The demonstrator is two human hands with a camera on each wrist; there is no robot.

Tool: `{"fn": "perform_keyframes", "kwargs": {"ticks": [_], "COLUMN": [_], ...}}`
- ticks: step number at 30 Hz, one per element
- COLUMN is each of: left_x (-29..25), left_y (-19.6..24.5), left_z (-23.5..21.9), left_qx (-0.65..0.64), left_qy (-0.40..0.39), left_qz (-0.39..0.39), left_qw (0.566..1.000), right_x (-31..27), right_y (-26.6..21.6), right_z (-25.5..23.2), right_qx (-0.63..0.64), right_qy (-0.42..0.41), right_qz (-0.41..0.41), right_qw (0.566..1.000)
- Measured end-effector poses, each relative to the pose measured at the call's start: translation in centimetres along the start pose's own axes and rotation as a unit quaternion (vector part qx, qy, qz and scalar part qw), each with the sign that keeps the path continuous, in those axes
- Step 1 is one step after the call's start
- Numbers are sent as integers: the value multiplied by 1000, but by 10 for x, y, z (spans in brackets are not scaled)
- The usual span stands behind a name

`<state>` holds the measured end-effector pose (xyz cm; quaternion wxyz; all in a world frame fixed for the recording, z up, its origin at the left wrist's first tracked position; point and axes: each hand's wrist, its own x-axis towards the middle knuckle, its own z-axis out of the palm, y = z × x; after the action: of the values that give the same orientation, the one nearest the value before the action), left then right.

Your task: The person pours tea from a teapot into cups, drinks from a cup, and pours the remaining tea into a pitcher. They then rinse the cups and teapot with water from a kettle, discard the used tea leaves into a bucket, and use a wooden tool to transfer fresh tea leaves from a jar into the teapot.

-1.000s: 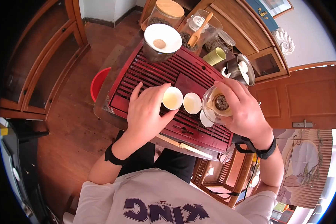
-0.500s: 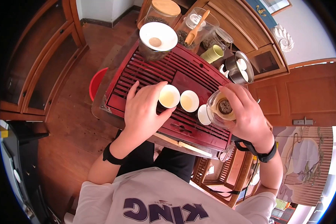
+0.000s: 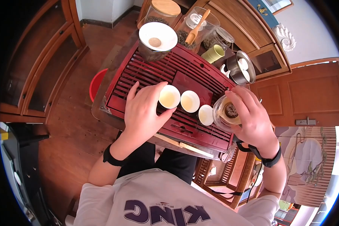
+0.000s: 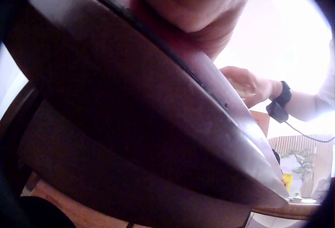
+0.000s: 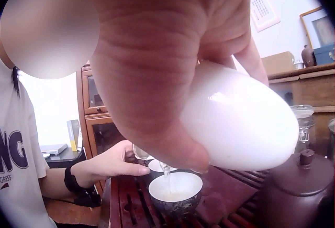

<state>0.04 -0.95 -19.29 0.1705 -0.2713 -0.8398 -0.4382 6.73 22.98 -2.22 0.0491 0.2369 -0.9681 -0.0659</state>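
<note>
The right hand (image 3: 253, 119), fingers and thumb clasping the pouring vessel (image 3: 221, 113), is drawing away, uncovering the third cup (image 3: 206, 115) just across the vessel from those fingers; a stream (image 5: 167, 174) is falling into it, so its filling is under way. The left hand (image 3: 142, 112) is pinching the leftmost cup (image 3: 169, 96) between thumb and fingers, the middle cup (image 3: 190, 101) sitting just past them: three cups, one vessel, one tea tray (image 3: 193, 86) lying beneath
</note>
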Motion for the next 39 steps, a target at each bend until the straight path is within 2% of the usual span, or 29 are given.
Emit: {"fn": "perform_keyframes", "kwargs": {"ticks": [15,34,39], "left_x": [0,0,0], "left_y": [0,-2,-1], "left_z": [0,1,1], "left_qx": [0,-10,-30], "left_qy": [0,-1,-6], "left_qz": [4,-3,-37], "left_qw": [1000,1000,999], "right_x": [-2,55,71], "right_y": [5,-5,-11], "right_z": [-12,2,6], "right_qx": [-31,-27,-38], "right_qy": [12,21,35], "right_qz": [18,-73,-106], "right_qw": [999,997,993]}}
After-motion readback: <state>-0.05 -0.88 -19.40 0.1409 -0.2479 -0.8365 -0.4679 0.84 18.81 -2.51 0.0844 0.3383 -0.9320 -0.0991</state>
